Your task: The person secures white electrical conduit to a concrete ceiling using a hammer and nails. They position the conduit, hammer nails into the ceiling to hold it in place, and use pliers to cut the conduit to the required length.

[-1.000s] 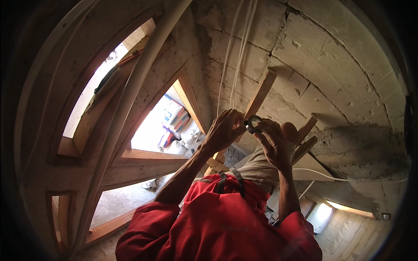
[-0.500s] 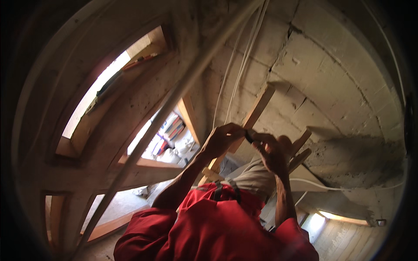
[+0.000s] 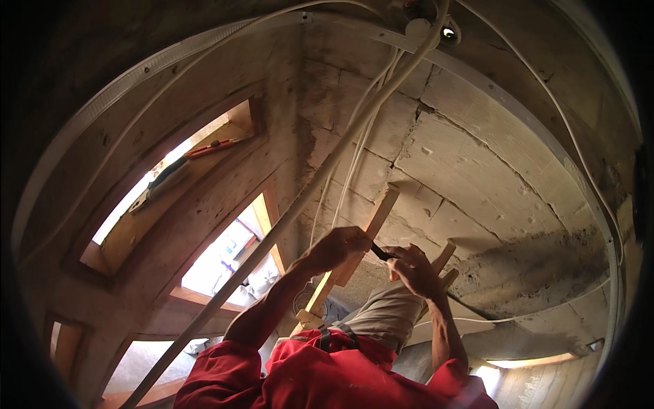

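Head view: black item (image 3: 381,253) is in the air btwn both hands, approx. mid-frame; nothing else carries it. It shows just off the R edge of the pale timber (image 3: 383,210), below that timber's top end; can't tell how far in front. Looks short & narrow, poss. a tape roll edge-on or a strip, too small to be sure.

L hand (image 3: 349,240): fingers bunched, pinching the item's upper-L end by the look of it. R hand (image 3: 413,268): fingers curled round the lower-R end, grasping it.

Handling (judgement): prob. v. light, somewhat soft/bendy, not fragile, maybe tacky rather than slippery. Best hold = thumb + fingertips at opp. ends, w/ the middle left free; a hard squeeze might deform it.

Round about: diag. pole (image 3: 283,222) to L of the hands, block wall (image 3: 470,178) behind, shorter timber stub (image 3: 443,258) nr the R hand, red clothing (image 3: 340,375) along the bottom edge.
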`<state>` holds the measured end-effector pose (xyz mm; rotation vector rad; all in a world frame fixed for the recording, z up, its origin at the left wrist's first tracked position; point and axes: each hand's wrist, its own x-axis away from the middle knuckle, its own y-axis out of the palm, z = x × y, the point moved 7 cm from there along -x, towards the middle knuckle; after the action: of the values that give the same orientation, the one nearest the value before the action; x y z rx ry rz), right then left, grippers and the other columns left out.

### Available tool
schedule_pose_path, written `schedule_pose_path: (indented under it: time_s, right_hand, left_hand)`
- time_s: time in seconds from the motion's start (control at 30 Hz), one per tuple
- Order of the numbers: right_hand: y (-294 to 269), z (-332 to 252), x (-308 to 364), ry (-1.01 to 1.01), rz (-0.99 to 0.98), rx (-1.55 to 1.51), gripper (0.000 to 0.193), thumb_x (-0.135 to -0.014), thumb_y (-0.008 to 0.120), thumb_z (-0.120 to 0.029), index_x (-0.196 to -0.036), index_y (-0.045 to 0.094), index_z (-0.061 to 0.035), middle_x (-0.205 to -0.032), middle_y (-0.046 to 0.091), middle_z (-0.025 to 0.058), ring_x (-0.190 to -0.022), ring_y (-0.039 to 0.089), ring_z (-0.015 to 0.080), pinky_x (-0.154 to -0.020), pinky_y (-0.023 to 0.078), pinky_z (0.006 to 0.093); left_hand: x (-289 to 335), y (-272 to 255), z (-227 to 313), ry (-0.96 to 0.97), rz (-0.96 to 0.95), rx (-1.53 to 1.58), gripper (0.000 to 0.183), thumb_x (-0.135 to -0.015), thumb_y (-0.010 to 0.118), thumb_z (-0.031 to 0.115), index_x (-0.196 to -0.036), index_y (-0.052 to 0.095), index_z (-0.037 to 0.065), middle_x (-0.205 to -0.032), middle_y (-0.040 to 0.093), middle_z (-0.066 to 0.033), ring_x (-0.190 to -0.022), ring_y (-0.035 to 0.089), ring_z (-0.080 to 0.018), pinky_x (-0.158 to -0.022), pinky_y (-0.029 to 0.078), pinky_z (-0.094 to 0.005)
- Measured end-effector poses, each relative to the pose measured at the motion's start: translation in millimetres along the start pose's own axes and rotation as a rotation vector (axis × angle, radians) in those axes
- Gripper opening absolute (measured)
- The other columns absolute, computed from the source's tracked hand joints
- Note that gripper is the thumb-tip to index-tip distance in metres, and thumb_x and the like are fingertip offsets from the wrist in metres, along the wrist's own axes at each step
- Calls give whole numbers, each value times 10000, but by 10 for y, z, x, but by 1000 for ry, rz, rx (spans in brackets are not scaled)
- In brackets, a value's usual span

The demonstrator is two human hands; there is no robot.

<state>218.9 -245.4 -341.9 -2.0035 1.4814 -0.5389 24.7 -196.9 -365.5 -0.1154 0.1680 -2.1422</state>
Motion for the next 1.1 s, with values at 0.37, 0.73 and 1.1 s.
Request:
schedule_pose_path:
  time_s: [0.37, 0.73, 1.1]
  right_hand:
    - [-753, -661, -300, -20, 69, -633, 186, -978, 697, -211, -1108, 710, -78, -970, 712, 30, -934, 641, 112, -813, 508, 288]
    - [-2712, -2095, -748, -562, 982, 54, 291, -945, 718, -316, -1033, 775, -45, -825, 667, -18, -748, 535, 63, -686, 426, 254]
    - [-2865, -2608, -1836, -495, 784, -362, 232, -926, 669, -246, -1016, 727, -40, -942, 732, 43, -805, 665, 115, -720, 564, 310]
  left_hand:
    - [-281, -325, 1524, 272, -82, -144, 246, -1008, 692, 232, -1150, 718, 33, -1090, 757, -87, -1053, 704, -173, -969, 540, -345]
    - [-743, -1345, 3151, 959, 699, 11, 303, -979, 706, 300, -1120, 721, 31, -1026, 733, -120, -894, 730, -209, -791, 595, -372]
    - [-1389, -1268, 3996, 1295, 1079, -971, 402, -857, 782, 295, -1200, 694, 104, -1091, 709, -112, -1034, 680, -356, -865, 574, -477]
